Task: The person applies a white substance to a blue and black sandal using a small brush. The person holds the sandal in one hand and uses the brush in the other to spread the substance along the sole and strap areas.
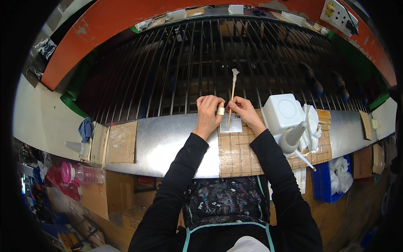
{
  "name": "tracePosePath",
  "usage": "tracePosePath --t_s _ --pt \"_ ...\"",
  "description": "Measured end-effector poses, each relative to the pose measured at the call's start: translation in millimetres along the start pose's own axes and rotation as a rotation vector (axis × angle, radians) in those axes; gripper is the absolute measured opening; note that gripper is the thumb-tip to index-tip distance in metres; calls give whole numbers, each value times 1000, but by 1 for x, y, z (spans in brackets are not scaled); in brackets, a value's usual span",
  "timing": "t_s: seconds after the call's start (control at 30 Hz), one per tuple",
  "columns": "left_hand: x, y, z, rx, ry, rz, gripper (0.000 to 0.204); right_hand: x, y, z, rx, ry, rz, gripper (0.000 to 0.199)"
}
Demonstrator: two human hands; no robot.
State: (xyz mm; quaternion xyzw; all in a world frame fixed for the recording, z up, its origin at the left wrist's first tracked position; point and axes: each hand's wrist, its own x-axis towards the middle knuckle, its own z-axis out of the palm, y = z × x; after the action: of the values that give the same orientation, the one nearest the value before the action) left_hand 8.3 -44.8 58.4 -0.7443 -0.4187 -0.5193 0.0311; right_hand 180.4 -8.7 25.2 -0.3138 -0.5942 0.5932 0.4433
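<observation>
My right hand (pixel 245 110) is clamped on the thin stick (pixel 231 103), which runs near-to-far, swab tip far; my left hand (pixel 208 110), just left, pinches a small pale roll (pixel 220 111).

Stick (pixel 231 98) – pale wood, white tip. Small roll (pixel 220 111) cream. Square container (pixel 282 111) white; cone nozzle (pixel 292 137) grey. Worktop (pixel 168 143) bare silver metal, with a tan mat (pixel 237 155) gridded in dark lines. Frame (pixel 109 21) orange-red, chipped – bin (pixel 323 182) blue. Sleeves black.
</observation>
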Motion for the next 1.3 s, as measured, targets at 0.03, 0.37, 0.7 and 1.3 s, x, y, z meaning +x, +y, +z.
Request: tracePosePath --t_s 0.03,0.37,0.7,1.3 --pt "0 0 0 -28 9 -37 3 0 -1 0 -11 14 9 24" --pt "-2 3 1 -50 -15 -37 4 -1 -3 2 88 33 -27 22" --pt "-1 1 -3 17 -56 28 7 -2 -3 -3 -9 25 -54 20" --pt "-3 5 -4 -52 -8 -88 5 -2 -4 -4 87 33 -100 22"
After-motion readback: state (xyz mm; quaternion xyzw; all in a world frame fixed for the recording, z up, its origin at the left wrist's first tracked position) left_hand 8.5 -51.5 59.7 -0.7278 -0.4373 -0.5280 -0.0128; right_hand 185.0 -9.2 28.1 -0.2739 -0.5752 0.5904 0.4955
